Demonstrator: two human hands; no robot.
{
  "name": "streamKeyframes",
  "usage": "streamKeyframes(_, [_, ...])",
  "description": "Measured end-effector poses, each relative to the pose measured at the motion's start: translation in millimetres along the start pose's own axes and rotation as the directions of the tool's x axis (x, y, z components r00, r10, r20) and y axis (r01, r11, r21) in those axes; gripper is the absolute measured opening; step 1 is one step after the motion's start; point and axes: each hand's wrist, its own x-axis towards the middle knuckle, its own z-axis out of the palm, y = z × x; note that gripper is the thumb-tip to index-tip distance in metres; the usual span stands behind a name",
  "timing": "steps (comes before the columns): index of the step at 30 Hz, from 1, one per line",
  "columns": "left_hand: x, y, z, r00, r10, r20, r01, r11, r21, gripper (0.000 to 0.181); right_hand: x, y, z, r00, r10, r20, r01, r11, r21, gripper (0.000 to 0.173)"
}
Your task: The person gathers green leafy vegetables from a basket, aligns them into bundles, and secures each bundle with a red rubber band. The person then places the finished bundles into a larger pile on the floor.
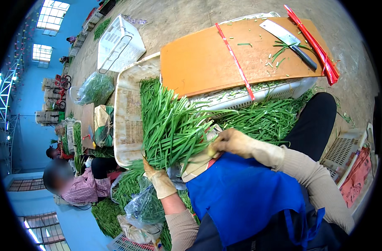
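Note:
A thick bunch of long green leaves, which look like garlic chives (170, 125), lies over a white plastic crate (126, 125) and reaches to my lap. My gloved left hand (158, 180) grips its lower leafy edge; the fingers are partly hidden by leaves. At the bunch's right edge is my gloved right hand (231, 143), fingers curled, its grasp not clear. Under the bunch, a piece of cardboard (194, 166) rests against my blue apron (241, 194). More loose leaves (256, 117) lie in a heap beyond my right hand.
An orange board (203, 66) spans a crate ahead, bearing a cleaver (280, 33), a red tie strip (233, 56) and a bundle of red strips (316, 47). A white crate (122, 44) stands beyond. A co-worker (84, 188) sits at left, near bagged greens (147, 200). Another crate (344, 153) is at right.

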Motion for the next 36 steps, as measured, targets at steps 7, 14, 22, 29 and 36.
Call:
streamKeyframes(7, [5.2,-8.0,-23.4,0.999,0.004,0.051,0.0,0.997,-0.071,0.044,-36.3,-21.5,-50.5,0.929,-0.355,-0.108,0.18,0.686,-0.705,0.061])
streamKeyframes(14, [-1.8,-8.9,12.0,0.997,0.051,0.058,-0.052,0.999,0.007,0.047,31.8,-32.4,6.1,0.957,-0.168,-0.235,-0.028,0.755,-0.655,0.077])
streamKeyframes(22, [9.2,-19.9,-12.0,0.981,0.105,0.161,-0.1,0.994,-0.039,0.052,18.2,3.9,-5.5,0.714,-0.636,-0.292,0.391,0.708,-0.588,0.022])
streamKeyframes(29, [-0.2,-7.7,3.8,0.991,0.071,0.109,-0.065,0.996,-0.064,0.05,16.8,-32.6,-38.3,0.663,-0.734,-0.146,0.351,0.477,-0.806,0.057])
streamKeyframes(36, [0.1,15.6,6.9,0.975,0.17,0.145,-0.163,0.985,-0.062,0.056,62.0,-77.4,-11.4,0.97,-0.23,-0.084,0.151,0.833,-0.532,0.077])
